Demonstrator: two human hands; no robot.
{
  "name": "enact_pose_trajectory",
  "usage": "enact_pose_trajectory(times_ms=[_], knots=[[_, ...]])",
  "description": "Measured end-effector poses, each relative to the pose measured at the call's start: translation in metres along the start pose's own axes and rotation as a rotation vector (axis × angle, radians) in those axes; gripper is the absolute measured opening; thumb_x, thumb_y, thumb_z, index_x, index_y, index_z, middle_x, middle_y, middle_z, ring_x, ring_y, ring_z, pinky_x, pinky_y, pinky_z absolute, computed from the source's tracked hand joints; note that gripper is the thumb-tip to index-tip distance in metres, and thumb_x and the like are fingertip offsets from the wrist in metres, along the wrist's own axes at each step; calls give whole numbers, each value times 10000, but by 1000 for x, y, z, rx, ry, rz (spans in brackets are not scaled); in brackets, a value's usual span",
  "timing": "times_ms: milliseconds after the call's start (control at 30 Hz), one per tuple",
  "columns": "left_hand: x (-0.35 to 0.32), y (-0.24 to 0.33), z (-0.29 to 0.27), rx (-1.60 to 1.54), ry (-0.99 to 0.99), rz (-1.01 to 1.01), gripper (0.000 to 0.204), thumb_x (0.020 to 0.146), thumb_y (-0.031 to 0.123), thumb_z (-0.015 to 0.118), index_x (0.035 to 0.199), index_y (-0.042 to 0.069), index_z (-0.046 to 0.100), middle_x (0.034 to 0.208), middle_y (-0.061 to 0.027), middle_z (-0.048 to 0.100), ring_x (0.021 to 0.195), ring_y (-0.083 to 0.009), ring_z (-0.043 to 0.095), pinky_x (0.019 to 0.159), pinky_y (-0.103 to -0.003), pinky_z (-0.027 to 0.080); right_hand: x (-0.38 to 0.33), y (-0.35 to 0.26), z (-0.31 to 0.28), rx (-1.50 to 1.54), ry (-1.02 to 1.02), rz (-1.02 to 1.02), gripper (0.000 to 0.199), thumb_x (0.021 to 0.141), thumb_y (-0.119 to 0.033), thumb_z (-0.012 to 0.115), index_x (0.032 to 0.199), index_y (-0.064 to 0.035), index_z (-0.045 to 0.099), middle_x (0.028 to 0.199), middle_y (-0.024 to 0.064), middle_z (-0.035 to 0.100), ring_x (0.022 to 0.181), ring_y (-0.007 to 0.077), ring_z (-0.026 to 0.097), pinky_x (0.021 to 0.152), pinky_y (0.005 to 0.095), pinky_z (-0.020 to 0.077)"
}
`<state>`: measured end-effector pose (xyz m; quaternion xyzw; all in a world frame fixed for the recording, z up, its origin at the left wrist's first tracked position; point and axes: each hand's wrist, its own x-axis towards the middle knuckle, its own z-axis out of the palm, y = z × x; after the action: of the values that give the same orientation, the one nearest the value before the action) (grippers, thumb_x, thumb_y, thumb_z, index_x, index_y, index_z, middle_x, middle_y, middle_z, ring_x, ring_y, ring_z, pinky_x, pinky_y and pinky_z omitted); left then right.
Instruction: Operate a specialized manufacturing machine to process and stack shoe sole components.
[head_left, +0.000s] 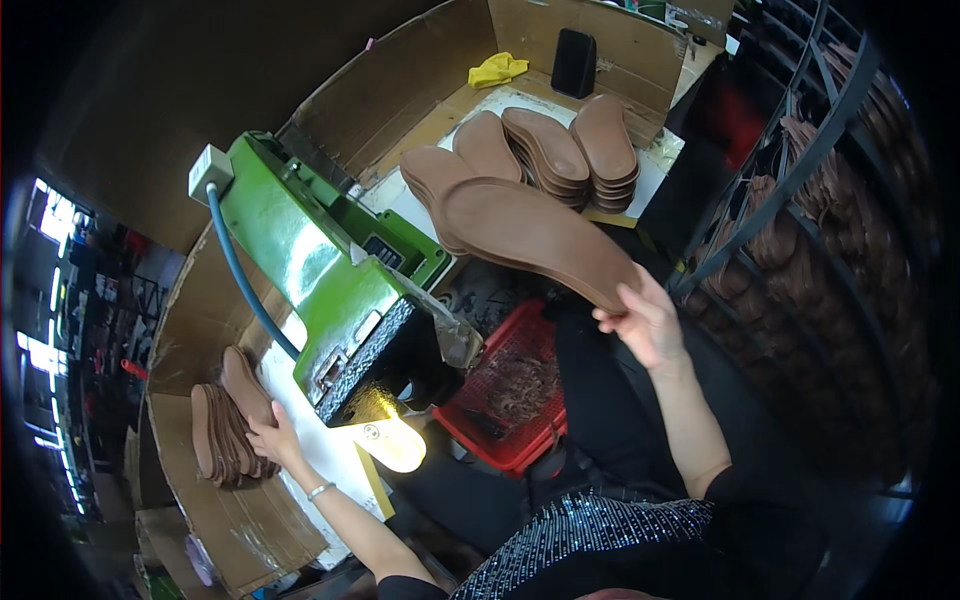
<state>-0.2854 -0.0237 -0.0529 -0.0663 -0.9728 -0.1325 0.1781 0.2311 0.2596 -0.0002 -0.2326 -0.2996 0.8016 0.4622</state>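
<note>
Two hands work at the same time, each on brown shoe soles. The right hand (648, 325) is raised at the right of the scene, and its fingers are closed on the near end of a single brown sole (535, 240). This sole is held in the air, not resting on anything. Its long axis runs from the fingers up and to the left, so the free end points toward the far stacks of soles (560, 150), which lie on the white surface inside the far cardboard box (620, 50). The held sole looks flat, thin and smooth, with a rounded toe shape and an even brown colour.

The left hand (275, 440) is low at the left, with its fingers lying on top of the near pile of soles (230, 420); I cannot tell whether they really grip one or only press on it. This pile rests in a cardboard tray (190, 500) just beside the green machine (320, 270).

Between the hands, the green machine has a dark working face with a bright lamp spot (395, 440) below it. The right hand is nearer to the red basket (510, 390), which stands below the held sole.
</note>
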Motion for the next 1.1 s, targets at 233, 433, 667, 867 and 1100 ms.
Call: enact_pose_trajectory(times_ms=[233,433,667,867,1100], knots=[[4,7,46,-162,242,-137,641,761,543,632,1259,158,506,1389,-191,347,1243,-386,347,992,-513,306,107,50,104,314,3,-92,645,888,-66,551,1392,-42,149,1069,201,522,808,278,625,673,363,552],[-21,6,26,-486,347,-25,372,811,237,680,1107,22,609,1145,-179,577,1124,-309,488,966,-406,373,148,66,110,132,35,-26,756,889,-157,586,1415,-76,48,1054,213,524,783,287,623,637,358,550],[-130,-19,-35,-1148,282,-71,323,807,20,637,1125,-15,592,1187,-142,534,1139,-257,482,963,-375,399,100,76,71,-312,-10,142,560,890,-213,593,1344,-52,306,821,162,622,654,198,632,512,290,517],[-229,7,-127,-958,-417,490,370,576,-68,705,936,-1,652,1189,-188,517,1135,-305,491,957,-397,395,15,126,21,-185,-373,762,469,916,-362,527,1223,-14,459,952,144,624,811,197,651,580,291,546],[-259,77,-114,-2021,-1029,135,724,650,54,679,1309,-1,385,1350,-256,375,1238,-320,420,1048,-406,314,-37,108,-5,-281,2,338,556,761,4,641,1264,46,410,1124,126,558,1033,184,555,892,280,459]])
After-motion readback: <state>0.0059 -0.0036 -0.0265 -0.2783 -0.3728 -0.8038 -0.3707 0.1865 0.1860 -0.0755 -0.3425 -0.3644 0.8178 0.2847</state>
